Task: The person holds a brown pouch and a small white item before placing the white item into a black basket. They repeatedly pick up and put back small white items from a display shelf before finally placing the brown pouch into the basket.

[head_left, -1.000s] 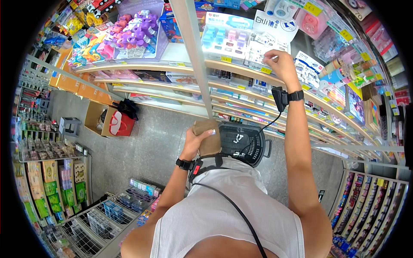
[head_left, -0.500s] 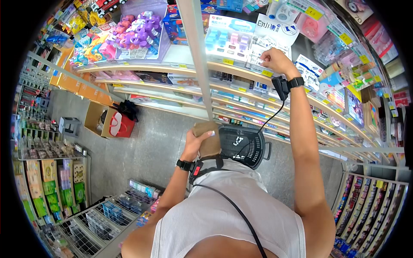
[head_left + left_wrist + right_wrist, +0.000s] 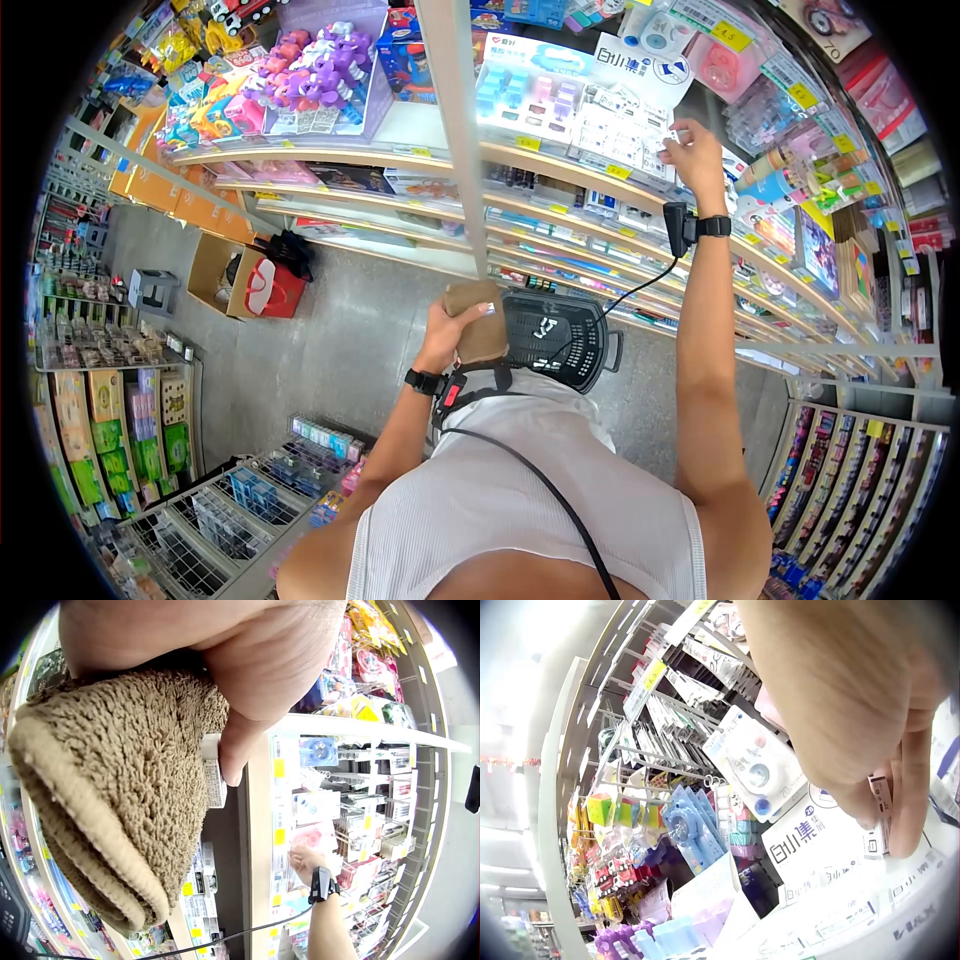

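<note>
Nearby, shelf edge (image 3: 565, 168), right hand (image 3: 696, 163), open floor (image 3: 345, 340)

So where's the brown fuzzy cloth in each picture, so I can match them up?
Head view: the folded brown cloth is near the middle, in the left hand, beside the black basket.
Left wrist view: it's big, on the left side, under the hand.
Right wrist view: it isn't there.
Shared landmark: the right hand shows in all three, at the upper right in its own wrist view.
</note>
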### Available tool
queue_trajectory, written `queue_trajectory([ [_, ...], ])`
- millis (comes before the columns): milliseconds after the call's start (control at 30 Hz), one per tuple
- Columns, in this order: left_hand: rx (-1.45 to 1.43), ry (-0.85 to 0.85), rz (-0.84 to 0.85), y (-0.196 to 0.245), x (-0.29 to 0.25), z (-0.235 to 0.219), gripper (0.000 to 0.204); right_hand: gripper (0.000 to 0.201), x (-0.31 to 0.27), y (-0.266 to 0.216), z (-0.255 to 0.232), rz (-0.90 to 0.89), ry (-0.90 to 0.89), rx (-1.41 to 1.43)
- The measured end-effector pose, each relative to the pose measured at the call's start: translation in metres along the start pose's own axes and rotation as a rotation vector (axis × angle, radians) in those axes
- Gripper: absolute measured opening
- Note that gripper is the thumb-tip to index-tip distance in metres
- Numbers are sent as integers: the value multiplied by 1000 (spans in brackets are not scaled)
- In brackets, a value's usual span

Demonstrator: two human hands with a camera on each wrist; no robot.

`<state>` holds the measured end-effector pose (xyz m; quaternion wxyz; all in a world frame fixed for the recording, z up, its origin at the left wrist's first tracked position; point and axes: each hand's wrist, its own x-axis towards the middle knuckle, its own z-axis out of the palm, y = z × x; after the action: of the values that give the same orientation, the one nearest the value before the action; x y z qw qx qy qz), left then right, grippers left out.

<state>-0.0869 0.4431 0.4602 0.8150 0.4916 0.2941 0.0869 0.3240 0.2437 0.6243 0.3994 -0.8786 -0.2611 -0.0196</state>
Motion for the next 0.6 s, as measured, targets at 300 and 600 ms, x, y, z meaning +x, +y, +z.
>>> queue_trajectory([
  [300,-9,-14,47,-2,2,0,38,31,-11,-3,6,-127,105,-281],
  [600,19,-17,31,-6,2,-2,38,31,-12,-1,0,-256,82,-488],
])
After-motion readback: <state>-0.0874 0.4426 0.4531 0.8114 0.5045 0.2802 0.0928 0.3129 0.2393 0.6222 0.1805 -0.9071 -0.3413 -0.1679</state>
